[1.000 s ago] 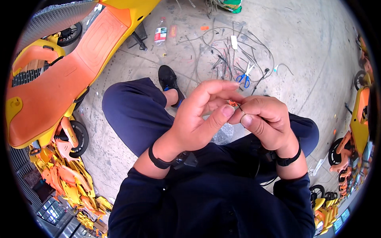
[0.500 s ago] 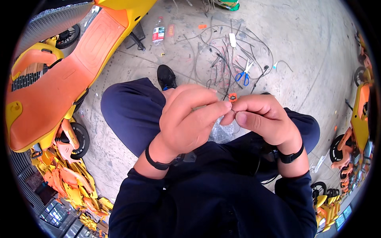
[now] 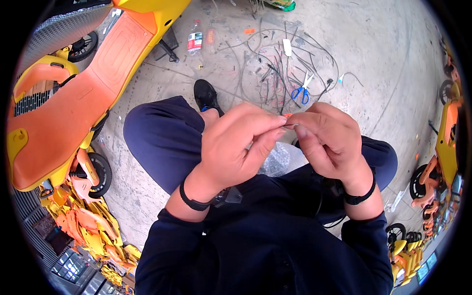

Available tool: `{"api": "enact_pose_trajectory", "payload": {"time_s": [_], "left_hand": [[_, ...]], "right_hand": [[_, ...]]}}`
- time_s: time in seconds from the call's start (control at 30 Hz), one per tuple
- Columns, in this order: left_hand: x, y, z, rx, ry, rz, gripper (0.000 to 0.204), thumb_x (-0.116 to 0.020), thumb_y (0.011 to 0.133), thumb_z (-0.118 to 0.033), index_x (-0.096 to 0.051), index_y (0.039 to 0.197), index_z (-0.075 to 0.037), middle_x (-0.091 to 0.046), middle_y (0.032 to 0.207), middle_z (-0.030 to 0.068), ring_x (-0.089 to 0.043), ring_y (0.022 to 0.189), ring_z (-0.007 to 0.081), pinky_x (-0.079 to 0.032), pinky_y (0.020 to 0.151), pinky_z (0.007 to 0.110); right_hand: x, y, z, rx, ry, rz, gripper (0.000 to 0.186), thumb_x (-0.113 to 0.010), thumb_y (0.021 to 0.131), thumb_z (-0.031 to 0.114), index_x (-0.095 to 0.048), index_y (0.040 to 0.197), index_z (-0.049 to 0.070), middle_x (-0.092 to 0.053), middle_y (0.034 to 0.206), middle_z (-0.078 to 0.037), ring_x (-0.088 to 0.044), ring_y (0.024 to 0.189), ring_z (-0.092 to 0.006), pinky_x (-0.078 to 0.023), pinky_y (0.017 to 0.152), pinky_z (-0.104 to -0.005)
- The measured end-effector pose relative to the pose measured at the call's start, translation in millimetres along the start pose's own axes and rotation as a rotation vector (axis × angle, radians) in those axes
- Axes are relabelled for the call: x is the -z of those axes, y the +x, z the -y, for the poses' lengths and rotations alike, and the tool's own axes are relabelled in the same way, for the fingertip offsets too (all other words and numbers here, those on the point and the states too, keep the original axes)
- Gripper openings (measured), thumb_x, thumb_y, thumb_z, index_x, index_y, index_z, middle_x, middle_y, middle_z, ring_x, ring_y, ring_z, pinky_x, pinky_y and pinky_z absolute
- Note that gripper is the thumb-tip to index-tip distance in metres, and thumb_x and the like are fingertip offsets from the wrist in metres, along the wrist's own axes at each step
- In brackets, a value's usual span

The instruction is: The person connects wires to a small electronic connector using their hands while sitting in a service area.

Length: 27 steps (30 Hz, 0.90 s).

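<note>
Higher than in the earlier frame, the right hand (image 3: 333,140) faces the left hand (image 3: 235,145) over a thin dark wire (image 3: 290,125). On my feed both pinch narrowly, and the wire bridges their fingertips, presumably held from two sides to steady something so slight; its ends escape me. Scissors (image 3: 304,89) lie beyond on the floor (image 3: 378,98), beside loose cables (image 3: 281,81), seemingly within reach.

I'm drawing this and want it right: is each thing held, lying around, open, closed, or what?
Left hand: pinching thin dark wire
Right hand: pinching it too
Thin dark wire: held between both hands
Blue-handled scissors: open, lying on the floor
Cables: loose, tangled
Bottle: standing or lying, can't tell
</note>
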State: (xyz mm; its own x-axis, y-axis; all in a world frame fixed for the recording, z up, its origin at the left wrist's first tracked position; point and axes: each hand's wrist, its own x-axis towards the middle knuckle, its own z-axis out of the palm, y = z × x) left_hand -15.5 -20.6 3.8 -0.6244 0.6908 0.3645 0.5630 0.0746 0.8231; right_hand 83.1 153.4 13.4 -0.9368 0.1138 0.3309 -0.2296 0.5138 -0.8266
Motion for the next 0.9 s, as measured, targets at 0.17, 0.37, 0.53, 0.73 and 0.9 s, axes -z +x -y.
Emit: {"api": "enact_pose_trajectory", "payload": {"time_s": [0.17,0.37,0.53,0.73,0.9], "left_hand": [[1.7,-1.4,6.2,-0.267,0.209,-0.069,0.032,-0.076,0.065,-0.004,-0.071,0.097,-0.008,-0.065,0.08,0.0031,-0.058,0.062,0.0172,-0.034,0.053,0.027],[-0.3,-4.6,9.2,-0.423,0.269,-0.137,0.036,-0.073,0.064,-0.001,-0.072,0.099,-0.008,-0.065,0.085,0.0028,-0.057,0.063,0.0185,-0.039,0.054,0.028],[-0.1,-6.1,6.1,-0.425,0.254,-0.147,0.035,-0.072,0.064,-0.001,-0.072,0.099,-0.008,-0.066,0.087,0.0022,-0.058,0.065,0.0181,-0.04,0.057,0.027],[-3.7,-4.8,3.1,-0.25,0.084,-0.126,0.031,-0.075,0.07,-0.005,-0.07,0.1,-0.009,-0.068,0.091,0.0035,-0.062,0.07,0.018,-0.038,0.06,0.026],[-2.9,-3.2,-1.8,-0.203,0.029,-0.184,0.027,-0.077,0.074,-0.007,-0.07,0.1,-0.009,-0.069,0.095,0.0071,-0.065,0.073,0.0185,-0.037,0.06,0.025]], "right_hand": [[1.8,1.4,-2.2,-0.063,0.21,0.08,0.011,-0.059,0.085,-0.002,-0.067,0.094,-0.001,-0.059,0.071,-0.009,-0.055,0.058,-0.02,-0.043,0.054,-0.0266],[19.2,4.2,5.7,-0.733,0.962,0.332,0.016,-0.055,0.095,0.007,-0.068,0.096,-0.001,-0.059,0.07,-0.001,-0.05,0.061,-0.0065,-0.037,0.054,-0.0212],[13.8,0.2,4.4,-0.713,1.153,0.345,0.017,-0.054,0.096,0.008,-0.068,0.097,0.0,-0.058,0.07,0.001,-0.049,0.061,-0.0054,-0.036,0.055,-0.0191],[-2.3,-6.4,4.2,-0.313,0.806,0.138,0.014,-0.055,0.093,0.002,-0.068,0.097,-0.001,-0.064,0.076,-0.002,-0.052,0.063,-0.0071,-0.04,0.057,-0.0234],[3.8,-1.2,3.7,-0.118,0.463,0.134,0.015,-0.057,0.086,-0.002,-0.068,0.096,-0.001,-0.067,0.082,-0.009,-0.058,0.063,-0.0149,-0.044,0.058,-0.0252]]}}
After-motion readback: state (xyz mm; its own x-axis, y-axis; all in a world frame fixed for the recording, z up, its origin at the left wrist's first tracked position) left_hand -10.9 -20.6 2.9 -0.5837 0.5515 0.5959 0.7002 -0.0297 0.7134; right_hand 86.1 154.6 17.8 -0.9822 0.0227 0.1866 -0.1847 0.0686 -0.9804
